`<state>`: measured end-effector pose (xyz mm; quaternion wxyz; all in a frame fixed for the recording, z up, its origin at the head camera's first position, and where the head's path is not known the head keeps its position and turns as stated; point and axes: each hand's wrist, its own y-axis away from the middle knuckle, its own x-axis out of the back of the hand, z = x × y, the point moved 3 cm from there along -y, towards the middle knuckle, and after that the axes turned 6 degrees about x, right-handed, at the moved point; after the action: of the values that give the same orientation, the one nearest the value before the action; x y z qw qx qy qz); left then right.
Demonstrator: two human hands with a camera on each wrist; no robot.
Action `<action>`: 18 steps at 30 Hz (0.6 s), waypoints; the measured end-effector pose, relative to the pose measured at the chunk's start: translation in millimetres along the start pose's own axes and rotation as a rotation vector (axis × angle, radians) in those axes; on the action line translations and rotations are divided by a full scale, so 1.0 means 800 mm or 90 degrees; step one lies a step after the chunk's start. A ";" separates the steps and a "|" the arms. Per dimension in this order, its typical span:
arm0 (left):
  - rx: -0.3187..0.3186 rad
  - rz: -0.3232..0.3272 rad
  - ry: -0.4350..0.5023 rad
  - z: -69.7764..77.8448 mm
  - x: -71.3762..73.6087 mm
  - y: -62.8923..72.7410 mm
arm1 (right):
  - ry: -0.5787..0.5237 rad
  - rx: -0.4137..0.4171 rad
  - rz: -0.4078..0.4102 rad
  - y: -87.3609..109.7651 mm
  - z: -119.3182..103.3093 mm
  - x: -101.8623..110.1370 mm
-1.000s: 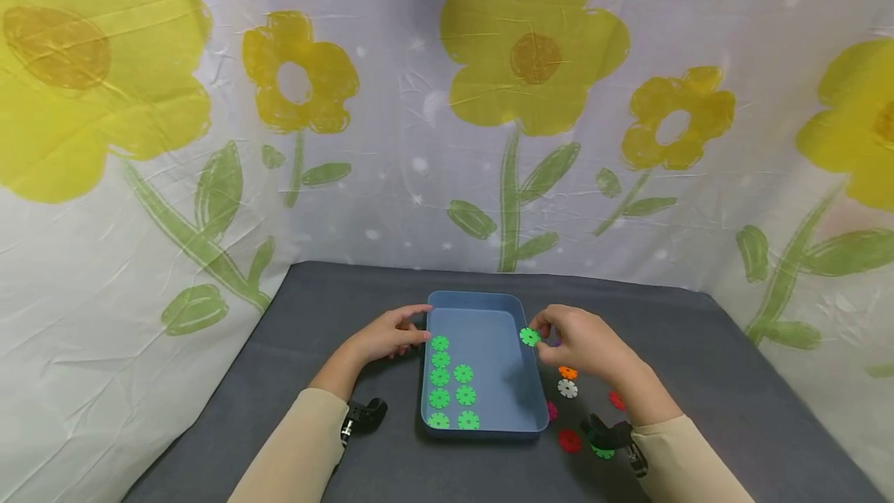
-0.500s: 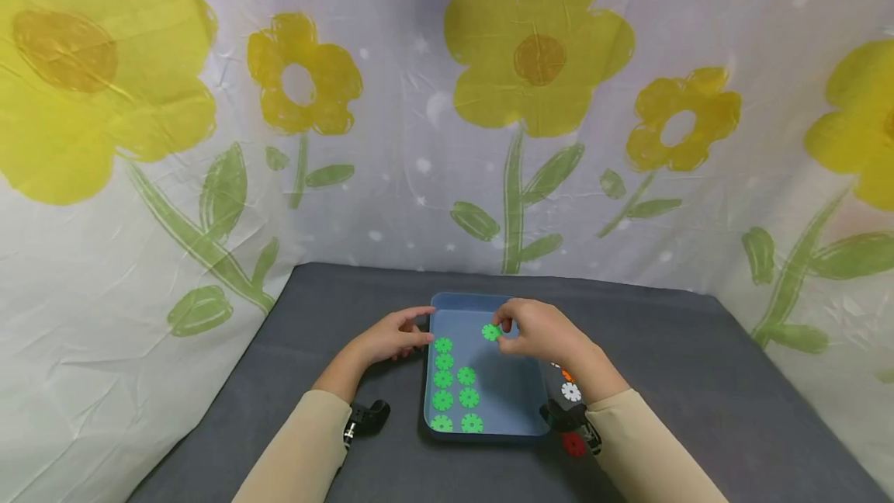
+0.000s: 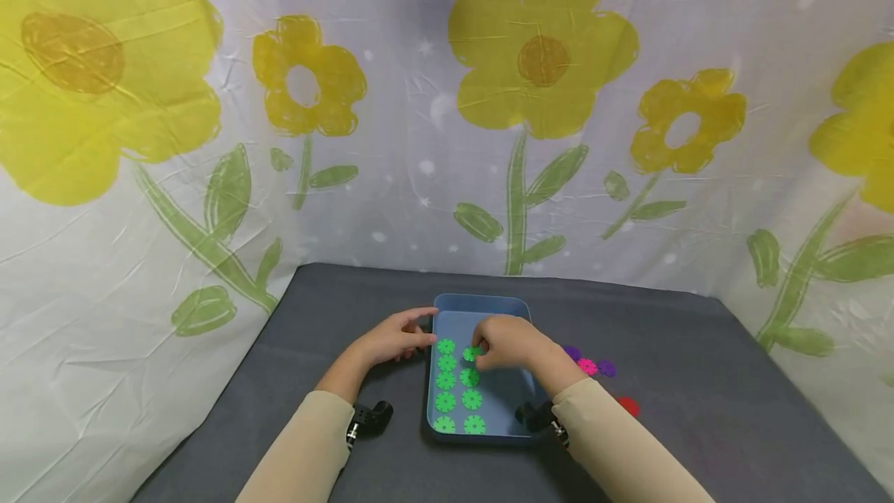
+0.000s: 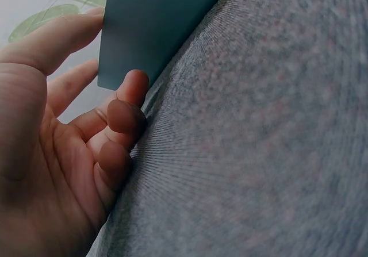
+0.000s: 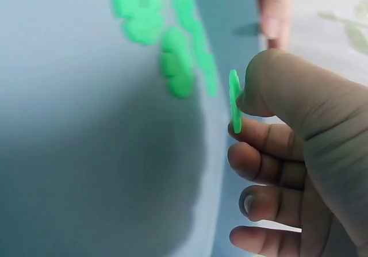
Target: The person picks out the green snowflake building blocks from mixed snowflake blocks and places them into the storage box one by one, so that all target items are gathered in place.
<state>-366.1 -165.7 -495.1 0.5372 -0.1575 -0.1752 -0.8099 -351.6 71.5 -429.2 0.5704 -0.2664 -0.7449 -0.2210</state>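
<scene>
My right hand [image 3: 513, 344] pinches a green notched disc [image 5: 234, 102] between thumb and index finger, over the blue tray [image 3: 482, 303]. In the right wrist view the disc stands edge-on, above the tray floor; the other fingers bend loosely below it. Green discs [image 3: 445, 380] form a column along the tray's left wall, and a second column of green discs [image 3: 471, 400] lies beside it, with the held disc at its far end. My left hand [image 3: 393, 336] touches the tray's outer left side with index finger and thumb, its remaining fingers loosely bent near the dark cloth.
Right of the tray lie loose discs, among them a pink disc [image 3: 587, 366], a purple disc [image 3: 606, 369] and a red disc [image 3: 628, 406]. My right forearm hides part of that area. A flower-printed curtain [image 3: 419, 216] hangs behind the dark table [image 3: 663, 332].
My right hand has carried the green disc from the tray's right edge leftward to the far end of the second column. The left hand has stayed at the tray's left side.
</scene>
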 end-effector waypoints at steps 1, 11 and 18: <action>-0.001 0.000 0.000 0.000 0.000 0.000 | 0.005 -0.001 -0.005 -0.002 0.000 -0.004; 0.008 -0.008 0.000 0.000 -0.002 -0.001 | 0.024 0.020 0.004 -0.003 0.003 -0.022; 0.006 -0.003 -0.003 0.002 0.000 0.001 | -0.006 0.035 0.004 0.007 0.005 -0.017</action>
<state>-365.4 -165.5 -493.6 0.5357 -0.1563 -0.1805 -0.8099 -348.4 76.2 -443.4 0.5748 -0.2537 -0.7525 -0.1975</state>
